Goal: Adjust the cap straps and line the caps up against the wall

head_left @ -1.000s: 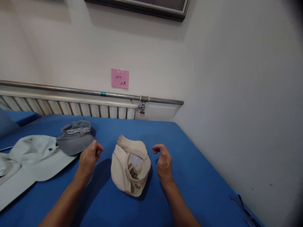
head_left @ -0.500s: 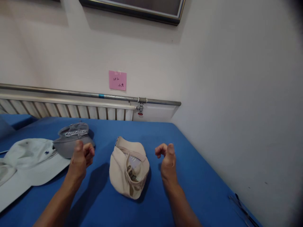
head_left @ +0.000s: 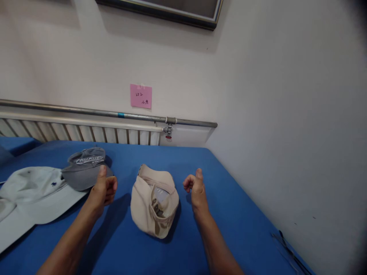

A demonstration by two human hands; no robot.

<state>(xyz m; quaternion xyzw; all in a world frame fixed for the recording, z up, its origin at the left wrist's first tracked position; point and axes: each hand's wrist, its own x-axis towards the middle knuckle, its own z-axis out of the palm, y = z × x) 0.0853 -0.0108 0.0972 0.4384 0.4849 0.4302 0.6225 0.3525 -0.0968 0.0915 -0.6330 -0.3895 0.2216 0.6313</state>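
A beige baseball cap (head_left: 140, 208) lies upside down on the blue surface (head_left: 155, 256), its open underside and strap buckle showing. My left hand (head_left: 101, 193) hovers to the left of this cap, thumb up and fingers curled in, with nothing in it. Over on the cap's right side, my right hand (head_left: 198, 193) is held the same way, curled with the thumb raised and nothing inside. Neither hand touches the beige cap. Behind my left hand sits a grey cap (head_left: 83, 177) with white lettering, its brim partly covered by the thumb.
Pale caps (head_left: 34, 187) lie at the left, one cut off by the frame edge. Dark-framed glasses (head_left: 292, 252) rest at the right edge beside the wall. Along the back run a radiator (head_left: 86, 133) and a metal pipe (head_left: 195, 122); a pink note (head_left: 141, 96) hangs above.
Both hands have come slightly closer together, the left moving right and the right moving left. The caps stay in place; the view has shifted a little.
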